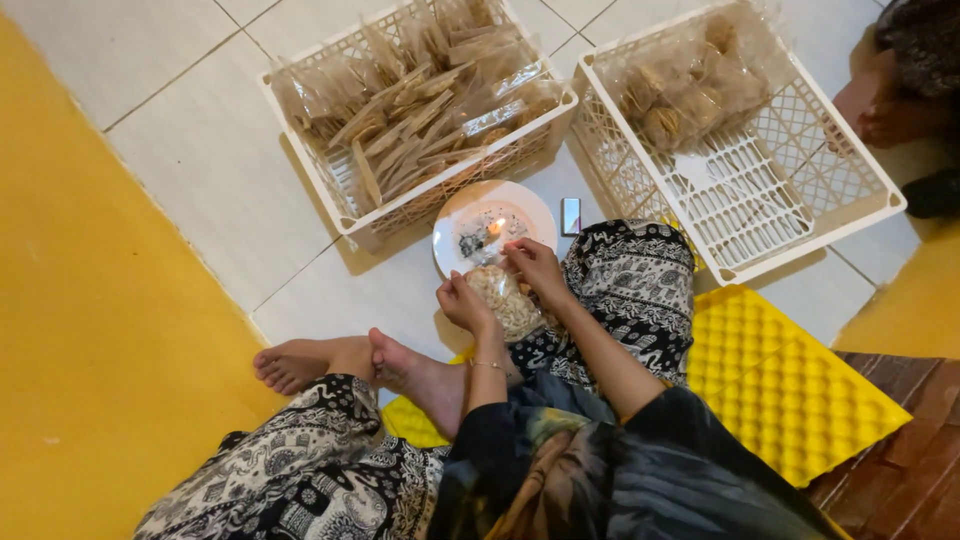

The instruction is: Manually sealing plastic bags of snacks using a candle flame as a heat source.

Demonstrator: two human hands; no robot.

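- Snack bag (506,303), clear plastic, sits between both hands just beside the candle flame (496,227) on the white plate (497,222).
- Left hand (466,303) grasps its side; right hand (535,266) pinches its top edge.
- Best kept taut, edge only brushing the flame.

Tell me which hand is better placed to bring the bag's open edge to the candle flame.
The right hand, probably. It pinches the top of the clear snack bag right beside the flame of the candle on the white plate. The left hand grips the bag's side, farther from the flame.
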